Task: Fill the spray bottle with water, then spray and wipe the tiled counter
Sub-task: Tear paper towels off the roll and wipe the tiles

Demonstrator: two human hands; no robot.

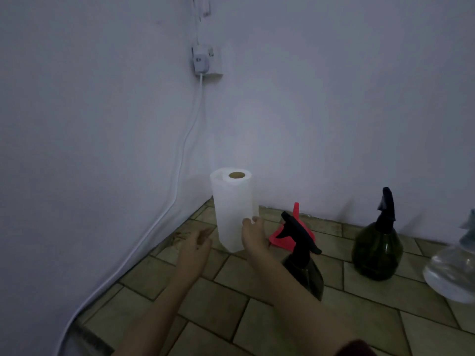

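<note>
The upright paper towel roll (234, 209) in the counter's corner is gripped low down by the right hand (254, 233); the left hand (195, 249), loosely open and empty, is held just left of it.

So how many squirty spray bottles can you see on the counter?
3. One dark green spray bottle stands just right of the right hand, a rounder dark green one stands farther right, and a clear one is cut off at the right edge.

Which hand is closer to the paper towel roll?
The right hand: its fingers hold the lower part of the paper towel roll. The left hand hovers open just to the roll's left, not touching.
</note>
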